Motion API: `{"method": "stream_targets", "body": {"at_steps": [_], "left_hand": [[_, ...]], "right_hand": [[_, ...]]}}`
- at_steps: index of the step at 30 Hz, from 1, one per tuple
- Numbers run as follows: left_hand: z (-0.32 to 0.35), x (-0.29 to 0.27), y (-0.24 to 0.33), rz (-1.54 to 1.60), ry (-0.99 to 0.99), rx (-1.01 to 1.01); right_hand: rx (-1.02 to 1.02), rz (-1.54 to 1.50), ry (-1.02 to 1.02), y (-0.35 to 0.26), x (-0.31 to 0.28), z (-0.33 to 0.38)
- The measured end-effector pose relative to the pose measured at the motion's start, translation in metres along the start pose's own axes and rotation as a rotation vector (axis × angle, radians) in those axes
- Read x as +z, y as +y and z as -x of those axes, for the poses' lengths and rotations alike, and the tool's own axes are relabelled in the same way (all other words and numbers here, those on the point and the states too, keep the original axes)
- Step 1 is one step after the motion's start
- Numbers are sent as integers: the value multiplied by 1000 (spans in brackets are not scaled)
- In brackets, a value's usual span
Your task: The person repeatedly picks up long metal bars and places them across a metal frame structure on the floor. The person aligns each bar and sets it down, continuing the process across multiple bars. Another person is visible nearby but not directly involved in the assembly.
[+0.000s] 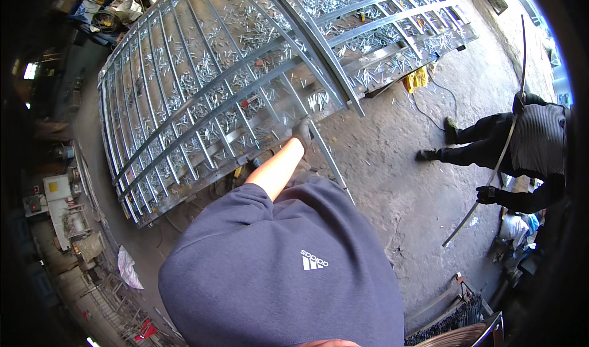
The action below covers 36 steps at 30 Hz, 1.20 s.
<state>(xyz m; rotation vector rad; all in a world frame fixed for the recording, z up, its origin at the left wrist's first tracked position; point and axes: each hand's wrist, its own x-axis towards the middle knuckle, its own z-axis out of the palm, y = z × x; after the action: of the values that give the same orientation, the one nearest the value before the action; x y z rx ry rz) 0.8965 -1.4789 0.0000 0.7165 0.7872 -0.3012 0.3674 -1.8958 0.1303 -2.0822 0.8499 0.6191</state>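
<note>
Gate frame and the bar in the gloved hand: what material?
Gate frame: bare grey metal, likely steel, with a dull, unpainted sheen. Bar: same grey metal look, a thin straight strip. The gloved hand grips its upper end; glove is dark, fabric or leather, cannot tell which.

One view only — head-worn fisheye, looking steeply down over the wearer's navy sweatshirt point(276, 267) to the concrete floor point(405, 181). Faces forward onto a flat-lying metal gate point(202, 95), close range. Edges curve, dark rim — co-worker point(521, 150) caught at far right.
</note>
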Motion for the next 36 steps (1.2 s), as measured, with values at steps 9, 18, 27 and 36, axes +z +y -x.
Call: {"method": "stream_targets", "body": {"at_steps": [9,18,27,36], "left_hand": [[-23,3,-2,-116,217,7],[-5,2,2,-48,80,-11],[57,-70,49,-521,-76,-289],[94,-204,104,-664,235,-251]], "right_hand": [[28,-57,-73,-20,5,-11],[-88,-83,-130,30,48,-67],[37,-41,-180,-44,66,-107],[-91,-127,-24,-124,98,-136]]}}
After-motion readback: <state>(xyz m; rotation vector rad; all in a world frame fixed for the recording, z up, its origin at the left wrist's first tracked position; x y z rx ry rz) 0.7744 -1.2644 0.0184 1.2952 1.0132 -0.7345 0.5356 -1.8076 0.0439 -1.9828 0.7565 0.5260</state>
